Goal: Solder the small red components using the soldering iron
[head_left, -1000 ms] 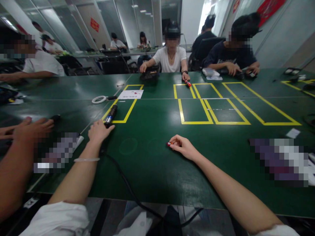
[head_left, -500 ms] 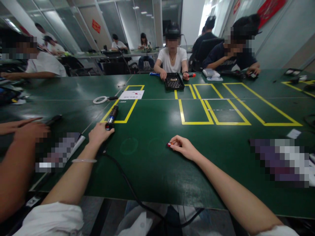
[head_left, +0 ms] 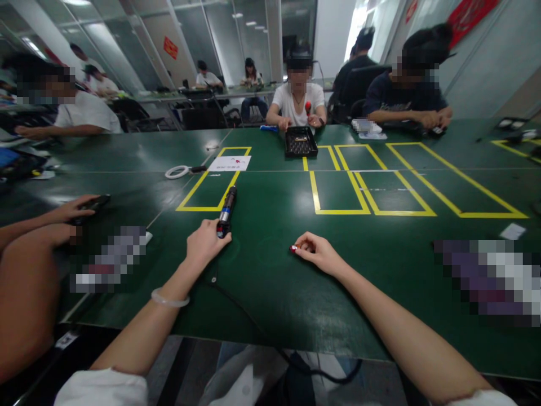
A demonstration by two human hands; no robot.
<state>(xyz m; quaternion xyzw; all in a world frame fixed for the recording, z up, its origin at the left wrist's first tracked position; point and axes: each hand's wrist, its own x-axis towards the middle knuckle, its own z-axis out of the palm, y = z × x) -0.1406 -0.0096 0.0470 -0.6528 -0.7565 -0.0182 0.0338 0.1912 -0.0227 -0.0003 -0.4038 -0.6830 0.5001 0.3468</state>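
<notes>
My left hand (head_left: 206, 242) is closed round the lower end of a flashlight-shaped dark cylinder (head_left: 228, 206) with silver and blue bands and a red part near my fingers. Its far end points away from me over the green table. My right hand (head_left: 316, 254) rests on the tabletop, pinching a small red-and-white piece (head_left: 295, 248) between thumb and fingers. The piece's exact kind is too small to make out. A black cable (head_left: 240, 309) runs from near my left hand over the table's front edge.
Yellow tape outlines (head_left: 342, 212) mark the green table (head_left: 270, 293). A white paper (head_left: 230, 163) and white ring (head_left: 176, 172) lie farther left. Opposite, a person handles a black tray (head_left: 301, 141). Another person's arm (head_left: 31, 282) reaches in at left; a blurred packet (head_left: 486, 276) lies right.
My left hand has moved right with the cylinder, away from the left yellow outline. My right hand stays nearly in place. The person opposite has raised a red-tipped tool upright.
</notes>
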